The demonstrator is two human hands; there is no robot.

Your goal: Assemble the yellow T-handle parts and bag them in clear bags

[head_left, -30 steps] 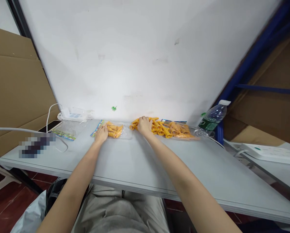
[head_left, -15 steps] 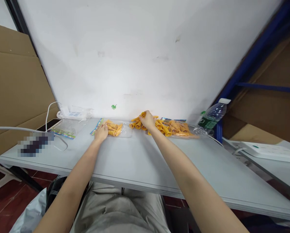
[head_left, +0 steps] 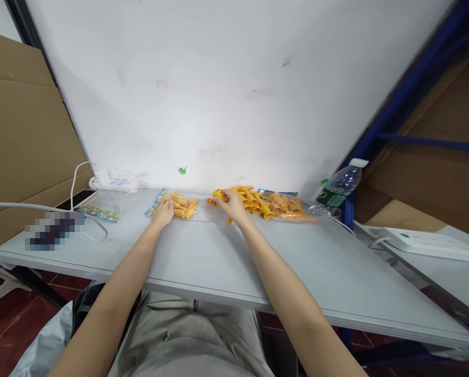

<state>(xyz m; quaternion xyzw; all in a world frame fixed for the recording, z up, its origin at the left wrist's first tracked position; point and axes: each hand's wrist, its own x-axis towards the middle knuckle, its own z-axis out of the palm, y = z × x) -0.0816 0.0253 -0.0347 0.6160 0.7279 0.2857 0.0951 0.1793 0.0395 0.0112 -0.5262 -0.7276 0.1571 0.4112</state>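
Observation:
My left hand [head_left: 163, 212] lies on a clear plastic bag [head_left: 203, 210] with a colourful header, its fingers bent over the bag's left part. Inside that bag are several orange-yellow cone-shaped pieces [head_left: 185, 204], like small toy horns. My right hand [head_left: 232, 205] is closed around a yellow horn [head_left: 218, 194], whose flared end points left, near the bag's right end. Whether it grips more than one is hidden by the fingers. Just right of this hand is a pile of loose yellow horns [head_left: 256, 201]. One small yellow piece [head_left: 229, 221] shows below the right hand.
Another bag of orange cones [head_left: 289, 204] lies right of the pile, beside a tilted water bottle [head_left: 340, 186]. At left are a flat clear bag [head_left: 104, 204], a white power strip [head_left: 116, 182] and a cable. A white wall stands behind the table [head_left: 203, 256].
My right hand has moved left from the pile towards the bag, carrying a yellow horn. My left hand stays on the bag. The view has shifted slightly.

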